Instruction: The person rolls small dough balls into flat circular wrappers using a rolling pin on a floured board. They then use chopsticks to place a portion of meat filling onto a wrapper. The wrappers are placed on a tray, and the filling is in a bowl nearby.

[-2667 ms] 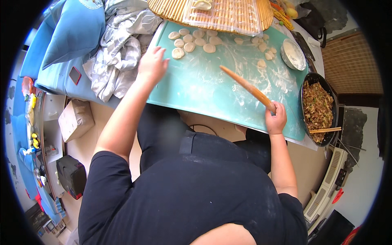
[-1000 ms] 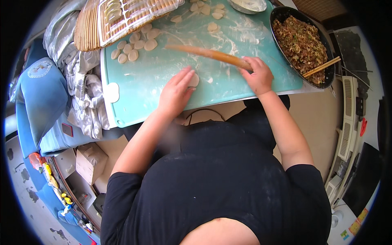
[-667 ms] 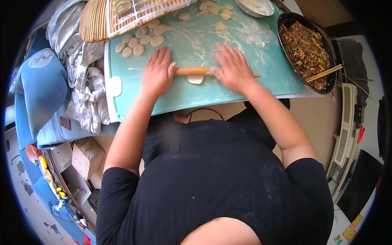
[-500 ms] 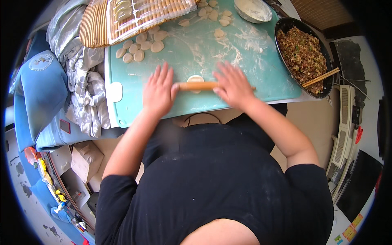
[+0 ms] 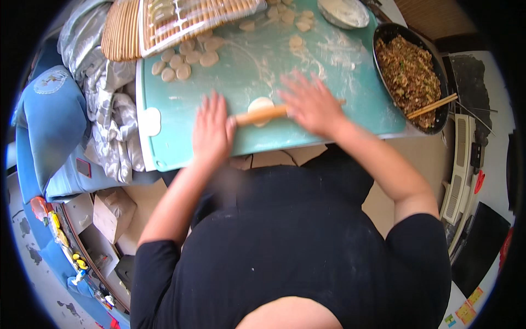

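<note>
A wooden rolling pin (image 5: 259, 115) lies across a pale dough round (image 5: 261, 104) near the front of the floured green board (image 5: 230, 140). My left hand (image 5: 212, 129) is at the pin's left end, open, with its fingers stretched forward and its thumb by the wood. Over the right end, my right hand (image 5: 313, 105) rests its palm on the pin, fingers spread and blurred by motion. The pin slants, its right end farther from me. Small dough discs (image 5: 183, 59) lie in a group at the board's far left, and several more dough pieces (image 5: 296, 41) are farther back.
A black pan of chopped filling (image 5: 408, 71) with chopsticks (image 5: 433, 106) stands at the right. A bowl of flour (image 5: 344, 12) sits at the back right. At the back left, a clear divided tray (image 5: 192, 24) lies on a woven mat (image 5: 121, 33), near grey patterned cloth (image 5: 112, 126).
My right hand has shifted slightly forward, and the pin has gone from nearly level to slanted. The dough round under it looks wider. The whole view has shifted a little.
</note>
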Demonstrator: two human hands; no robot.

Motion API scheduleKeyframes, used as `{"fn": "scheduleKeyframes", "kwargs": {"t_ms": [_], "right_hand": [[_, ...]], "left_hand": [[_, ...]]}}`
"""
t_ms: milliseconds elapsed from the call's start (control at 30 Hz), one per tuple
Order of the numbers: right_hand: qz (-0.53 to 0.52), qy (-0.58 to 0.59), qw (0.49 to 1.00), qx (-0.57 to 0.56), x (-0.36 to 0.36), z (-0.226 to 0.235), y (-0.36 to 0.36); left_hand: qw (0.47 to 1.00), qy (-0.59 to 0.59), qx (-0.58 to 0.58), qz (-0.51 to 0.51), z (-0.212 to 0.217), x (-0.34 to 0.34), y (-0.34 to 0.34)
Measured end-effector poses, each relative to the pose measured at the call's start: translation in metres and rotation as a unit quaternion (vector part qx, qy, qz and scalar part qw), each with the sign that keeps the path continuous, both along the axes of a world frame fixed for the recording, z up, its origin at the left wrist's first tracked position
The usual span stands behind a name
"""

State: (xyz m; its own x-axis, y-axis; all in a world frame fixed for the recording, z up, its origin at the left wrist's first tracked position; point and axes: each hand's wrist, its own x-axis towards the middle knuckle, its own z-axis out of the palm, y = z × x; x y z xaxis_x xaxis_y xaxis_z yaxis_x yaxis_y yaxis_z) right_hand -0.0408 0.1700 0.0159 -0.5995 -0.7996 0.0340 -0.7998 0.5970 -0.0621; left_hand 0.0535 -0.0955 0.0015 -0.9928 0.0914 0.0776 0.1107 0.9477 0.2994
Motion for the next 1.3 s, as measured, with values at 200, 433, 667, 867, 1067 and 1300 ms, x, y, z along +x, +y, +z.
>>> {"fn": "scheduleKeyframes", "kwargs": {"t_ms": [200, 433, 667, 867, 1067, 1300], "right_hand": [[-0.071, -0.01, 0.997, -0.013, -0.027, -0.005, 0.0], [-0.03, -0.066, 0.997, -0.019, -0.028, 0.006, -0.011], [-0.055, -0.034, 0.997, -0.038, 0.025, -0.002, 0.014], [-0.113, -0.002, 0.992, -0.057, -0.051, -0.004, -0.016], [-0.079, -0.023, 0.997, -0.005, 0.004, 0.001, 0.006], [-0.078, -0.005, 0.996, -0.044, -0.058, -0.004, -0.016]], "left_hand": [[0.997, 0.049, -0.037, 0.039, 0.011, -0.028, 0.01], [0.997, 0.058, -0.037, 0.021, 0.0, -0.028, 0.0], [0.999, -0.013, -0.036, -0.026, 0.01, 0.004, 0.011], [0.991, 0.07, -0.079, 0.083, -0.006, -0.052, -0.011], [0.997, 0.01, -0.069, 0.022, 0.003, 0.0, 0.0], [0.99, 0.067, -0.06, 0.111, 0.0, -0.041, -0.008]]}}
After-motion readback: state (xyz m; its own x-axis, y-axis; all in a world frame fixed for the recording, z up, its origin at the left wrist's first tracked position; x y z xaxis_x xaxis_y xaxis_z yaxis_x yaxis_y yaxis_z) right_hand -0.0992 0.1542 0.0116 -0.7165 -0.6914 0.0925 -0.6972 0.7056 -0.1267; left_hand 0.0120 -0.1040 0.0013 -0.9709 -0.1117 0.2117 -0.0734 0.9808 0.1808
